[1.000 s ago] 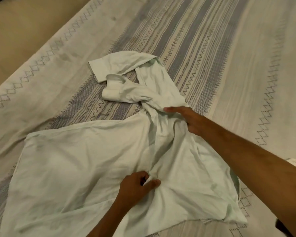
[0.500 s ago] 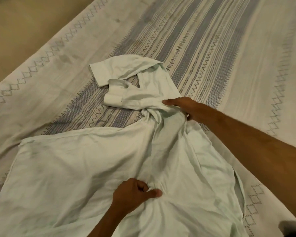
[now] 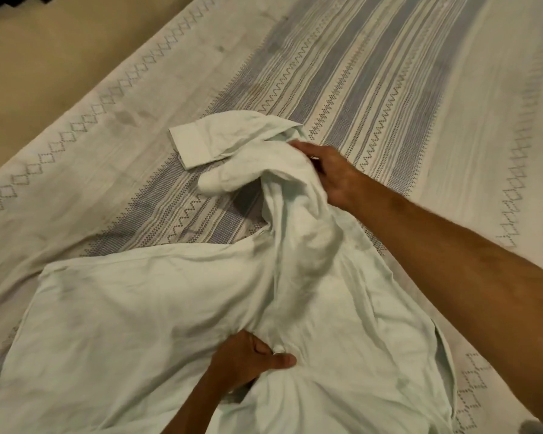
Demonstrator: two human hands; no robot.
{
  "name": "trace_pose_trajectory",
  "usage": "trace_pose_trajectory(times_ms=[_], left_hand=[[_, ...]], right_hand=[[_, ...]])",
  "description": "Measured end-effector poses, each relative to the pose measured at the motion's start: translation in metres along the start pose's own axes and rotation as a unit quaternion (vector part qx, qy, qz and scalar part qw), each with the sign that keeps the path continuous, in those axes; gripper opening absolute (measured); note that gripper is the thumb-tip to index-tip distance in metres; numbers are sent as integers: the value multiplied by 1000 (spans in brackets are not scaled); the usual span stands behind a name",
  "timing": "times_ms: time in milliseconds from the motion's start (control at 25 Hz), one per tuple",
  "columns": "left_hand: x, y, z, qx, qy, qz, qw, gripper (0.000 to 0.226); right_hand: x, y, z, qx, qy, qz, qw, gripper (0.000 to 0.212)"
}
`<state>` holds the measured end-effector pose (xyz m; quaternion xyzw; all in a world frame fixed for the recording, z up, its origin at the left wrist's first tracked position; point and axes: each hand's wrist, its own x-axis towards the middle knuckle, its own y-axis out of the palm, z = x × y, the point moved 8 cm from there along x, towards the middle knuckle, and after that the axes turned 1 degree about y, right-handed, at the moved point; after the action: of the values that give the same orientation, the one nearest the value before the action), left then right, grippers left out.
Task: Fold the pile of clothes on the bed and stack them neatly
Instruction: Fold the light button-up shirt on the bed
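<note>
Garment: a pale mint-white, thin woven cotton shirt (image 3: 138, 324) lay spread across the near half of the bed, its body mostly flat, its collar end bunched and lifted toward the middle.
Bed cover: a cream bedspread with grey-blue woven stripes and zigzag bands (image 3: 373, 89) lay under it.
Left hand: the left hand (image 3: 248, 360) pinched a small tuck of cloth between thumb and curled fingers at the middle of the shirt's body.
Right hand: the right hand (image 3: 329, 173) was on the raised bunch beside the folded cuffed sleeve (image 3: 207, 142) — its fingers appeared curled into the cloth, though the folds hid the tips.
Handling: light, limp and creasing easily, I judged; it would sag wherever unsupported and slide little on the textured cover.
Where to hold: seams, shoulders and cuff — the firmer edges — looked best for pulling it flat.
Writing: no brand, label or text could be read.
</note>
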<state>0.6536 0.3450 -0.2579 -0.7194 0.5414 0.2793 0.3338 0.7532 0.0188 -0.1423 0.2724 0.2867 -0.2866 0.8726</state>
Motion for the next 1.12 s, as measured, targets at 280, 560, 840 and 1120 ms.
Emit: trace_pose_trajectory(times_ms=[280,560,840,1120], left_hand=[[1,1,-1,-8,-10,-2,1000,75],[1,1,-1,-8,4,9,1000,73],[-5,-1,-2,0,11,-4,1000,72],[-11,0,-4,-26,31,-14,999,68]], right_hand=[[-31,-46,-62,-191,-23,-18,981,58],[-43,-87,-24,-49,-53,-251,965,27],[-90,-193,-24,-229,-5,-396,889,32],[-101,-102,54,-98,-87,-205,970,45]])
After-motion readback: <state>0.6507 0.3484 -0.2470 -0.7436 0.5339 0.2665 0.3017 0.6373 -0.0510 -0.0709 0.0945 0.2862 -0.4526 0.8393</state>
